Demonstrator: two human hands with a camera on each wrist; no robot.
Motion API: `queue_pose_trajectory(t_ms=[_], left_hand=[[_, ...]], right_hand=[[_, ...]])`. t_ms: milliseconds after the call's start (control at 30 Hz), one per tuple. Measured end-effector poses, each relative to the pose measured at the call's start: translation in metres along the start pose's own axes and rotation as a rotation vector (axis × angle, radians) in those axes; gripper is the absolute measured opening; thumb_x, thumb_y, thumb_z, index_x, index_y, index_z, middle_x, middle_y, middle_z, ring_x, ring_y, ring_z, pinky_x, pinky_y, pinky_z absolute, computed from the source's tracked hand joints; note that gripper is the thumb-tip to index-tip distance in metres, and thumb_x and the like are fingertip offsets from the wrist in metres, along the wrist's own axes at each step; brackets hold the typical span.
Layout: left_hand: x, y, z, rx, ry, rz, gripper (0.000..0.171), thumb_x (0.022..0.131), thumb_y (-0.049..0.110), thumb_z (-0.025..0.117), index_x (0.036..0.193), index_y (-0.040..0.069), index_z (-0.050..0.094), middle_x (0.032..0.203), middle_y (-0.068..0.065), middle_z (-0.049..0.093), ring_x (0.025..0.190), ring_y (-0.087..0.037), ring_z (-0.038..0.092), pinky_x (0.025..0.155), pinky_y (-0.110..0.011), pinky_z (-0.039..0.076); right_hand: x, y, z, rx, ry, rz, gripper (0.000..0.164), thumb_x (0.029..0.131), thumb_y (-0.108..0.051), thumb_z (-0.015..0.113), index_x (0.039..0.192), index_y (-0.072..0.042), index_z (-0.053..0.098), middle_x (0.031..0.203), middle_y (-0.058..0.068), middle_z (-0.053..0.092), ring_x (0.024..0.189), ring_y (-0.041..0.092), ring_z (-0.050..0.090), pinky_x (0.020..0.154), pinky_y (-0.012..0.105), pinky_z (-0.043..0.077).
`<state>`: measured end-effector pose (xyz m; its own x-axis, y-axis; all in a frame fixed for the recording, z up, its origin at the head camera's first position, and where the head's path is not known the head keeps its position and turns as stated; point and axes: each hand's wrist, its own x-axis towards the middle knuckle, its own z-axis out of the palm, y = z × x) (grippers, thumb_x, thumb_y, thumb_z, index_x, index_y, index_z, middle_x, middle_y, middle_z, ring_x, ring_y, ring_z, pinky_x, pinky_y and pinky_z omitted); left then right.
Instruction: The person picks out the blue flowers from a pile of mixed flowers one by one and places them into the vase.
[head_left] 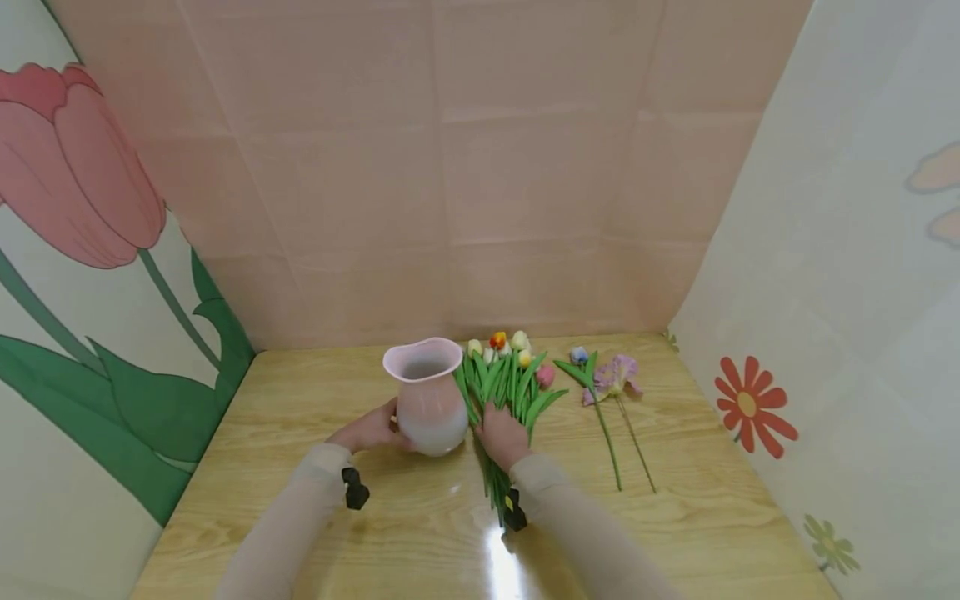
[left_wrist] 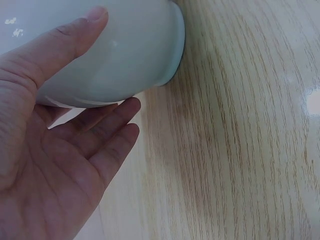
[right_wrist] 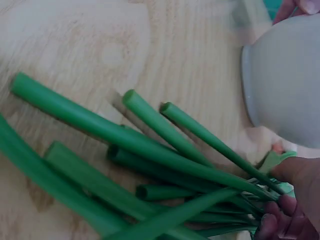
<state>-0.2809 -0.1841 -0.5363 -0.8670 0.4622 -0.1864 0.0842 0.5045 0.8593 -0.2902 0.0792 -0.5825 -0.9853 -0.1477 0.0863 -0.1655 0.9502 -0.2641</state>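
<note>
A pink-and-white vase (head_left: pixel 431 408) with a wavy rim stands on the wooden table. My left hand (head_left: pixel 378 427) holds it from the left, thumb (left_wrist: pixel 60 45) along its rounded side and the other fingers against the lower body. To its right lies a bunch of artificial tulips (head_left: pixel 495 383), with white, yellow, orange-red and pink heads pointing away from me. My right hand (head_left: pixel 504 435) grips the bunch around the stems. In the right wrist view the green stems (right_wrist: pixel 120 137) fan out from the fingers (right_wrist: pixel 287 207) toward the camera, cut ends spread over the table.
Right of the bunch lie a blue tulip (head_left: pixel 579 356) with green leaves and a purple ruffled flower (head_left: pixel 617 375) on a thin stem. A pink cloth wall (head_left: pixel 450 167) closes off the table's back edge. Flower-printed panels (head_left: pixel 840 333) flank the table.
</note>
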Motion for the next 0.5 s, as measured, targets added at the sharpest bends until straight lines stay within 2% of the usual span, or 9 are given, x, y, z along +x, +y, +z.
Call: queue_pose_trajectory(t_ms=[133, 333, 500], left_hand=[[0.0002, -0.0003, -0.0004, 0.01, 0.0, 0.008, 0.084, 0.072, 0.015, 0.079, 0.138, 0.001, 0.029, 0.123, -0.014, 0.046, 0.11, -0.028, 0.046, 0.092, -0.044, 0.039], [0.0006, -0.0022, 0.0005, 0.011, 0.002, 0.013, 0.083, 0.072, 0.015, 0.079, 0.137, 0.001, 0.03, 0.121, -0.013, 0.047, 0.109, -0.027, 0.047, 0.091, -0.043, 0.039], [-0.0012, 0.0004, 0.0016, 0.004, 0.003, 0.007, 0.084, 0.073, 0.016, 0.079, 0.138, 0.003, 0.029, 0.124, -0.013, 0.046, 0.113, -0.027, 0.044, 0.095, -0.046, 0.036]], right_hand=[[0.0006, -0.0012, 0.0046, -0.017, -0.015, 0.041, 0.034, 0.087, -0.035, 0.063, 0.101, -0.006, 0.053, 0.072, 0.012, 0.055, 0.06, 0.026, 0.058, 0.042, 0.039, 0.043], [0.0019, -0.0011, 0.0042, 0.006, -0.009, 0.032, 0.029, 0.09, -0.032, 0.058, 0.098, -0.005, 0.053, 0.068, 0.012, 0.054, 0.058, 0.027, 0.057, 0.042, 0.039, 0.043], [0.0042, -0.0009, 0.006, 0.053, -0.003, 0.045, 0.036, 0.091, -0.028, 0.058, 0.111, 0.0, 0.048, 0.07, 0.014, 0.055, 0.06, 0.028, 0.058, 0.046, 0.04, 0.045]])
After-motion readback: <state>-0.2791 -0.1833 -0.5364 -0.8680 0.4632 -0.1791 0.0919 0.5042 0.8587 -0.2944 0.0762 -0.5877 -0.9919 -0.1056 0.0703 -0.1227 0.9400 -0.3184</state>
